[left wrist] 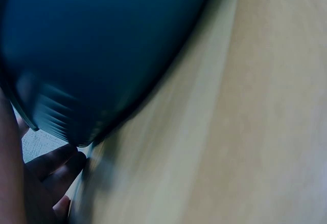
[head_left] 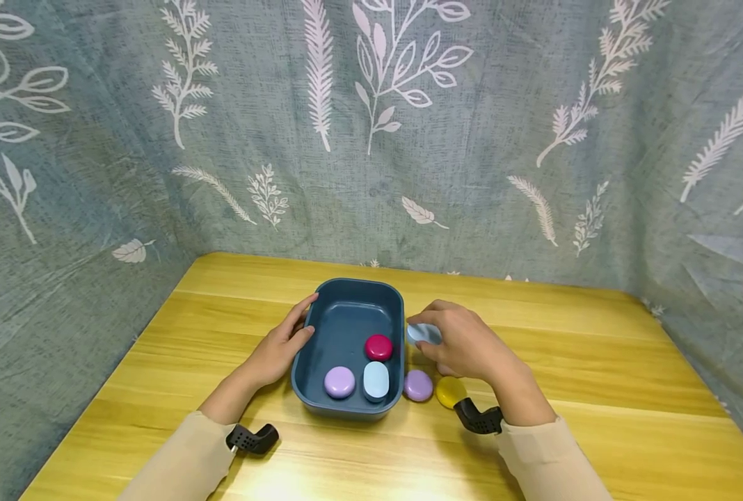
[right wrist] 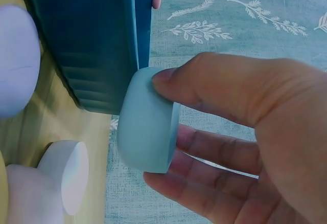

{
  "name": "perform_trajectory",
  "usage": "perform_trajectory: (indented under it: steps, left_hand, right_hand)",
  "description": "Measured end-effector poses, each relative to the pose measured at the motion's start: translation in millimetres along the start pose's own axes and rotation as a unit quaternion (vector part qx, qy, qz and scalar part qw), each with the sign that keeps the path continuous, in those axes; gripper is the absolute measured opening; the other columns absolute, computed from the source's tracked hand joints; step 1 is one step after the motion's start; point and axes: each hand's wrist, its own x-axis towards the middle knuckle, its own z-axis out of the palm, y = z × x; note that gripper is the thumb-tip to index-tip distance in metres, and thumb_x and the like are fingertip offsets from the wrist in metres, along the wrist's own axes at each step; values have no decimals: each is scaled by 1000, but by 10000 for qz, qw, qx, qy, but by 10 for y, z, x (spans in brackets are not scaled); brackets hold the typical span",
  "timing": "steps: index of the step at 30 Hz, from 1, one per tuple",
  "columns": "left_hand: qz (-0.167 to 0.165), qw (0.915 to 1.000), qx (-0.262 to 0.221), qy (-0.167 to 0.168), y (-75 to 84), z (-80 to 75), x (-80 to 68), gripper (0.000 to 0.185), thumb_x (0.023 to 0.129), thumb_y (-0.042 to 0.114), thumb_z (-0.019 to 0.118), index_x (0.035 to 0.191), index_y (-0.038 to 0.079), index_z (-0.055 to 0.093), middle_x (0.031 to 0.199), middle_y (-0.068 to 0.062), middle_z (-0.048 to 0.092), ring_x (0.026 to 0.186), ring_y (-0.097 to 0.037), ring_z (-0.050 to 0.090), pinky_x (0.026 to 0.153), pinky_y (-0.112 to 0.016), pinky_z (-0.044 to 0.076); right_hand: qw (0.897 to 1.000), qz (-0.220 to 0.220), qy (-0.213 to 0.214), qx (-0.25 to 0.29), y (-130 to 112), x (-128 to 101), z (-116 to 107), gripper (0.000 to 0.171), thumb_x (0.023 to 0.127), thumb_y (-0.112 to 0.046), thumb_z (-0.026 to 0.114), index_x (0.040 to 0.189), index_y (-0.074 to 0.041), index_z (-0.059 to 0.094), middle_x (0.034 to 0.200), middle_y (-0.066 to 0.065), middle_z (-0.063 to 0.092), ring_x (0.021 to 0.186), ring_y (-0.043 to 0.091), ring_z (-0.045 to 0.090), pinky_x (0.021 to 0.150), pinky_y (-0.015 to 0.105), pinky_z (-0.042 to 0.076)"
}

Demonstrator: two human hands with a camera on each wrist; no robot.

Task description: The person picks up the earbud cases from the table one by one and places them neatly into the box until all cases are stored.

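A dark blue tray stands mid-table. In it lie a magenta round piece, a lilac one and a pale blue one. My left hand rests against the tray's left wall with fairly straight fingers, the thumb lying on the rim. My right hand is just right of the tray and pinches a pale blue round piece between thumb and fingers, close to the tray's rim. The same piece fills the right wrist view.
On the table beside the tray's right front corner lie another lilac piece and a yellow piece. The wooden table is walled by leaf-patterned grey cloth at the back and both sides.
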Motion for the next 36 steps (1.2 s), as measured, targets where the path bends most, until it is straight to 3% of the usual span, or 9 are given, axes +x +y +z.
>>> perform_trajectory:
  steps: [18, 29, 36]
  left_hand:
    - [-10, 9999, -83, -76, -3, -12, -9, 59, 112, 32, 45, 165, 41, 20, 163, -17, 41, 149, -39, 43, 120, -61, 36]
    - [4, 10000, -74, -63, -1, -13, -8, 59, 112, 32, 45, 165, 41, 20, 162, -17, 43, 148, -39, 45, 120, -60, 37]
    - [67, 9999, -111, -77, -4, -14, -5, 59, 112, 32, 45, 165, 40, 20, 163, -17, 42, 150, -38, 43, 120, -60, 36]
  right_hand:
    - [9999, -117, -21, -8, -125, 44, -44, 37, 92, -19, 78, 129, -14, 74, 120, 5, 71, 103, 20, 66, 87, 39, 55]
    - [9994, -332, -19, -53, -264, 121, -52, 38, 94, -23, 78, 131, -17, 73, 123, 3, 70, 110, 21, 66, 95, 42, 56]
    - [9989, -474, 57, -4, -315, 168, -26, 38, 93, -22, 79, 130, -17, 73, 124, 4, 70, 110, 23, 67, 93, 42, 57]
